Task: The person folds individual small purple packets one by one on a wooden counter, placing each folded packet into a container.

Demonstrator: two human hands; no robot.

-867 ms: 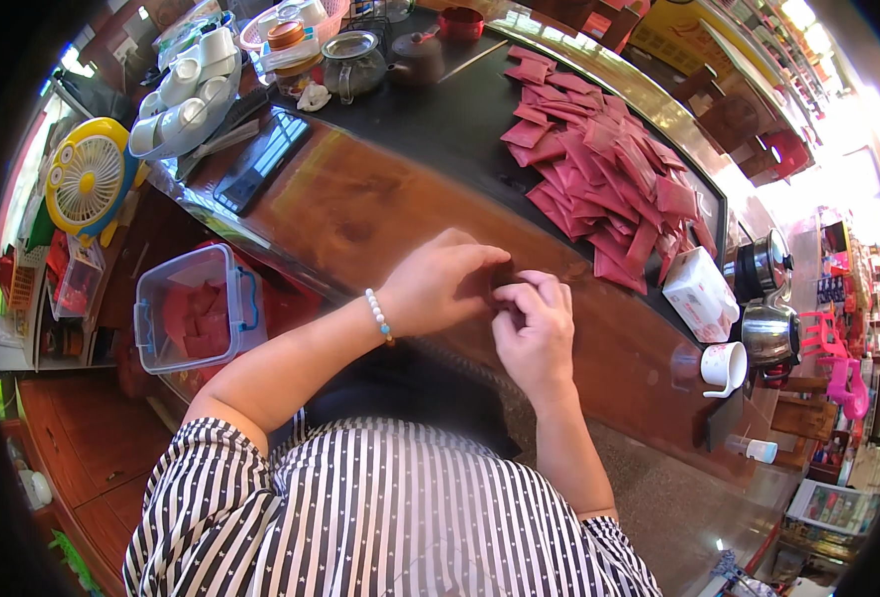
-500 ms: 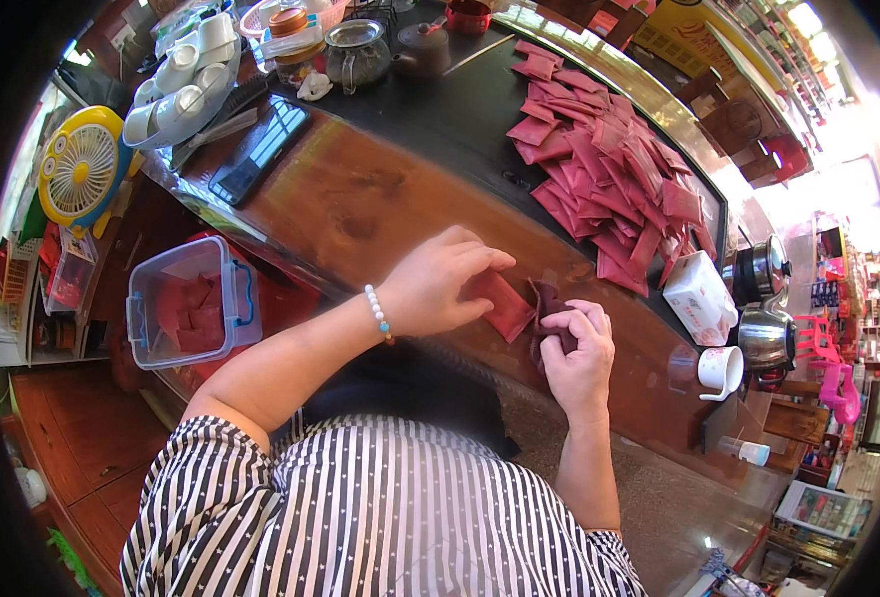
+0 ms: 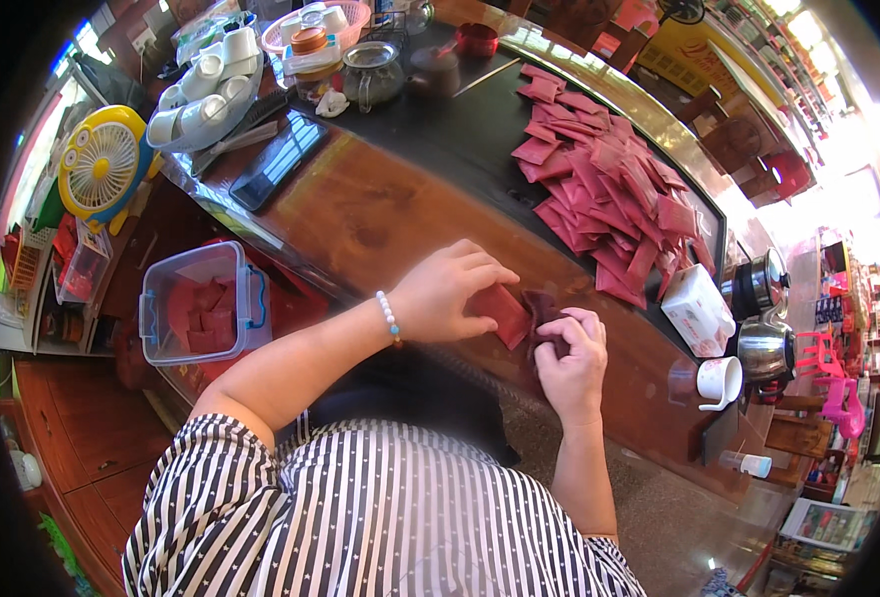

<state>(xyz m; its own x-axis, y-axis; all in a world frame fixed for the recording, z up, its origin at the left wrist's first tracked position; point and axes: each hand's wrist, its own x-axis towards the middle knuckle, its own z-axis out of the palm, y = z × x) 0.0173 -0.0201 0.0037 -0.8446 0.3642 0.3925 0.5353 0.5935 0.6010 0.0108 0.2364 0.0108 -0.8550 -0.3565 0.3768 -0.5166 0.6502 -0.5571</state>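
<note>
My left hand point(image 3: 450, 294), with a beaded bracelet at the wrist, curves over a flat red packet point(image 3: 503, 316) near the table's front edge. Its thumb and fingers are at opposite edges of the packet, and the palm hides one end. Just to the right, my right hand point(image 3: 571, 360) is closed with bent fingers on a crumpled dark maroon cloth point(image 3: 540, 306). The cloth meets the packet's right end; part of it is hidden behind the fingers. Beyond both hands, a heap of similar red packets point(image 3: 609, 184) lies on a black tray point(image 3: 460, 134).
On the left are a clear plastic box point(image 3: 151, 318) with red packets inside, a yellow fan point(image 3: 107, 164), a phone point(image 3: 279, 159) and a bowl of white cups point(image 3: 199, 107). To the right stand a tissue pack point(image 3: 697, 310), a white mug point(image 3: 721, 380) and a metal kettle point(image 3: 765, 343).
The view has shifted slightly. My left hand has moved a little lower around the red packet, its thumb now along the packet's near edge. The right hand still grips the maroon cloth.
</note>
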